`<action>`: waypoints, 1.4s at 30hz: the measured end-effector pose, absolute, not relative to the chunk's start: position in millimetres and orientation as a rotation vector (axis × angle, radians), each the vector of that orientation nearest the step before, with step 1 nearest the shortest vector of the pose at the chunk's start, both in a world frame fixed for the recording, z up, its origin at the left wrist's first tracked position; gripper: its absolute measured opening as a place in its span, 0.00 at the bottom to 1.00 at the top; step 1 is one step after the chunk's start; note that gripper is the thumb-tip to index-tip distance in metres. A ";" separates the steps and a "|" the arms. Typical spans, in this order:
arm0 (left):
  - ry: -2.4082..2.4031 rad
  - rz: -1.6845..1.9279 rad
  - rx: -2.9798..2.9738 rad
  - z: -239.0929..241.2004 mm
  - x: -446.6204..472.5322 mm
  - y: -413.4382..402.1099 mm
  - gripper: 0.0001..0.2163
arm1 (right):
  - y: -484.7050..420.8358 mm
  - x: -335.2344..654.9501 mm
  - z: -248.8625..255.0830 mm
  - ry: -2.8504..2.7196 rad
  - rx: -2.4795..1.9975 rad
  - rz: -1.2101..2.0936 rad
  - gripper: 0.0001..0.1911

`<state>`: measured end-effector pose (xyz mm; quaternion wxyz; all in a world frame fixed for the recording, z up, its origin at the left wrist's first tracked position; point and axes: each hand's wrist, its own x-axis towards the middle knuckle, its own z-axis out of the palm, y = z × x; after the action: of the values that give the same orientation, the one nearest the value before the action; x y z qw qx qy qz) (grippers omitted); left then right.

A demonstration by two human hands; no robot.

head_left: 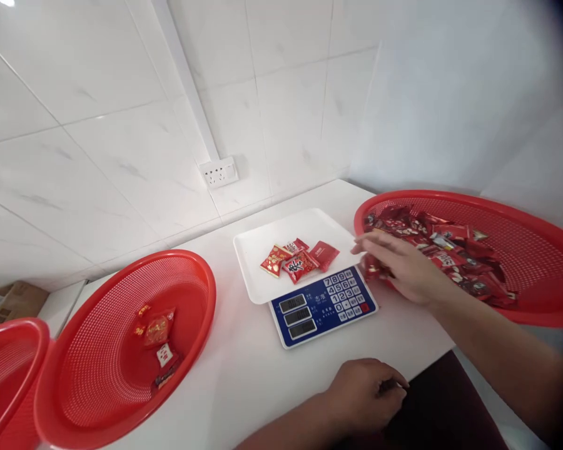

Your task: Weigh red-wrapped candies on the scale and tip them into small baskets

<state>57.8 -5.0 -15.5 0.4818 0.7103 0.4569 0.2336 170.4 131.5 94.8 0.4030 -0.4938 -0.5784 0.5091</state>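
My right hand [400,265] reaches over the near rim of the right red basket [535,219], which is full of red candy packets [443,247]. Its fingers are blurred and close around a red packet [370,267] beside the scale. A white scale tray [263,284] carries several red candy packets [299,259] above a blue keypad panel [323,306]. My left hand [363,392] rests curled at the table's near edge, fingers closed, with nothing visible in it.
A red basket [201,294] on the left holds a few candy packets [158,337]. Another red basket [9,369] overlaps it at far left. A wall socket [218,172] sits on the tiled wall. Cardboard boxes [9,303] lie beyond the table.
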 end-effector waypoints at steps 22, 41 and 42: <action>1.056 0.836 1.343 -16.7 55.7 -2.5 0.26 | 33.2 194.4 8.7 -1.716 -1.442 1.190 0.21; 0.959 1.001 0.908 -26.5 63.8 6.0 0.30 | 37.4 194.1 16.0 -1.555 -1.337 1.504 0.22; 0.939 0.995 0.914 -26.3 63.8 6.1 0.30 | 39.6 196.9 18.4 -1.558 -1.346 1.475 0.21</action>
<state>63.8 6.1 -26.3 0.6803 0.4071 0.4181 0.4435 196.9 39.6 18.4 0.2998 -0.5070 -0.5869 0.5555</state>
